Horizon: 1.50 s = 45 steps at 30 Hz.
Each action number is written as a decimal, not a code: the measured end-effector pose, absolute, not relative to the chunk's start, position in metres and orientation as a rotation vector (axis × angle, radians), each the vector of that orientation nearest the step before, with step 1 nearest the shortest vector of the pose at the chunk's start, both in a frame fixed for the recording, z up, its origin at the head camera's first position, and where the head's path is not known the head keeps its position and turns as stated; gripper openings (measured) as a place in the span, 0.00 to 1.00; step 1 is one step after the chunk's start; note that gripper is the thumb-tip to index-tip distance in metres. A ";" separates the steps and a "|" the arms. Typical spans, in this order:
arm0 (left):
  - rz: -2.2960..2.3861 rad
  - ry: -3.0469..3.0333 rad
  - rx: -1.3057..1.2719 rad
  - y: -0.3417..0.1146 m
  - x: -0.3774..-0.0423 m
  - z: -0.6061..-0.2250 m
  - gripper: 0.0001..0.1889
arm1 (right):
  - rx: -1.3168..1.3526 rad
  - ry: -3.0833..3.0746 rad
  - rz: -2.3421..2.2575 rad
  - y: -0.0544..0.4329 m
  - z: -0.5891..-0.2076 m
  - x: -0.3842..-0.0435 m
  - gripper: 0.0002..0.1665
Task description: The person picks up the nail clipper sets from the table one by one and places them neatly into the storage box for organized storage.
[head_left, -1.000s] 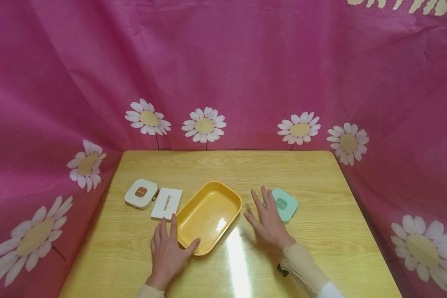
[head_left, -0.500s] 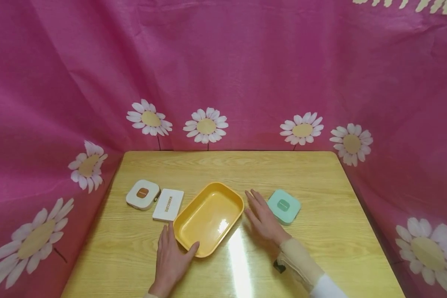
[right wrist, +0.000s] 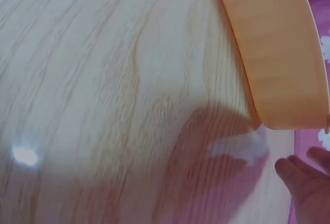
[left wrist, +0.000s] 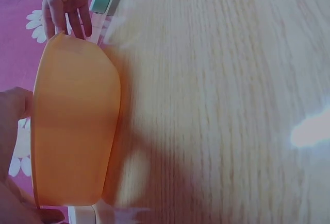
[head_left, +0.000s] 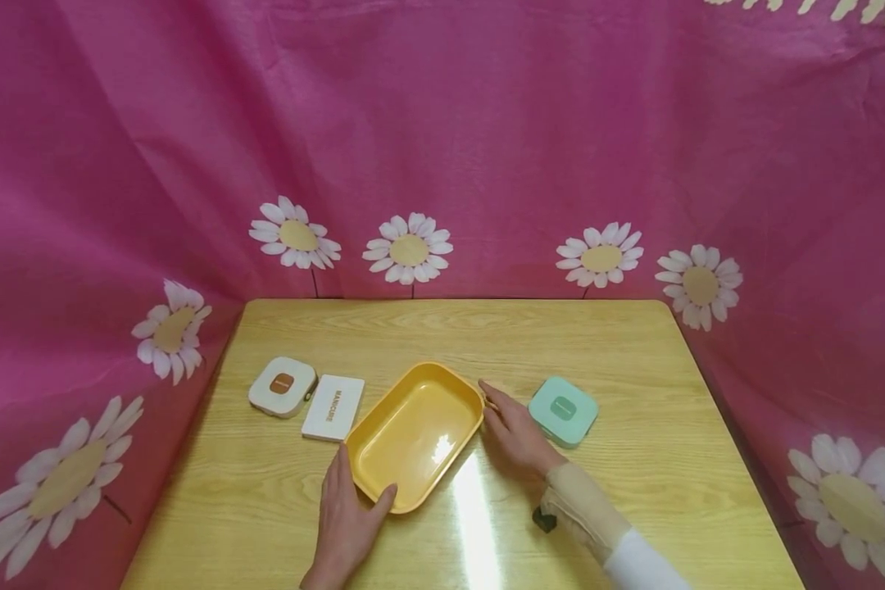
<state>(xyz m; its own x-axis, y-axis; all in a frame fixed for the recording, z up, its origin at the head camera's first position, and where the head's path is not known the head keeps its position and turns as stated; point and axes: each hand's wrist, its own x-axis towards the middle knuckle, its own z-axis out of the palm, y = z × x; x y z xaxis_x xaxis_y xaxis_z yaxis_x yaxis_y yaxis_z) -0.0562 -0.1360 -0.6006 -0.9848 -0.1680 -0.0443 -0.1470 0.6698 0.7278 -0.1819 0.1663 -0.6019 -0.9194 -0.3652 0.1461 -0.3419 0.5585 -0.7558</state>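
Note:
A yellow rectangular tray lies at an angle on the table, with nothing in it. My left hand is at its near left corner, fingers along the outer side and thumb by the near rim, straight rather than curled. Beside the right end is my right hand, its fingers extended by the rim. The left wrist view shows the tray's outer wall between both hands. In the right wrist view, a small gap separates the fingers of my right hand from the tray wall.
Left of the tray lie a flat white box lettered MANICURE and a rounded white case with a brown label. A mint green case sits right of my right hand. Pink daisy-printed cloth surrounds the wooden table.
My right hand has moved left, away from the mint green case and up to the tray's right end. My left hand has shifted slightly right and down, its fingers drawn closer together.

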 end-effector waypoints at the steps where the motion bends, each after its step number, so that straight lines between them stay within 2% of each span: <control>1: -1.235 -2.846 0.262 -0.136 -0.056 -0.601 0.60 | -0.609 2.729 -1.340 0.166 -0.603 -0.182 0.31; 13: -1.357 -2.822 0.309 -0.133 -0.055 -0.603 0.62 | -0.613 2.541 -1.534 0.157 -0.609 -0.192 0.30; 23: -1.455 -2.740 0.306 -0.134 -0.056 -0.609 0.60 | -0.489 2.489 -1.560 0.151 -0.609 -0.193 0.32; 45: -1.551 -2.677 0.302 -0.133 -0.059 -0.613 0.60 | -0.546 2.536 -1.578 0.148 -0.616 -0.194 0.32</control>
<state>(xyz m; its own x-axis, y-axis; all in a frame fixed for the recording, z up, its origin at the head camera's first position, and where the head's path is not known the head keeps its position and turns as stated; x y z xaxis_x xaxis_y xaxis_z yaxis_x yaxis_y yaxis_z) -0.0592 -0.1330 -0.6131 -0.9806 -0.1839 -0.0682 -0.1507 0.4836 0.8622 -0.1941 0.1475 -0.6156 -0.9300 -0.3539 0.0989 -0.2451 0.3969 -0.8845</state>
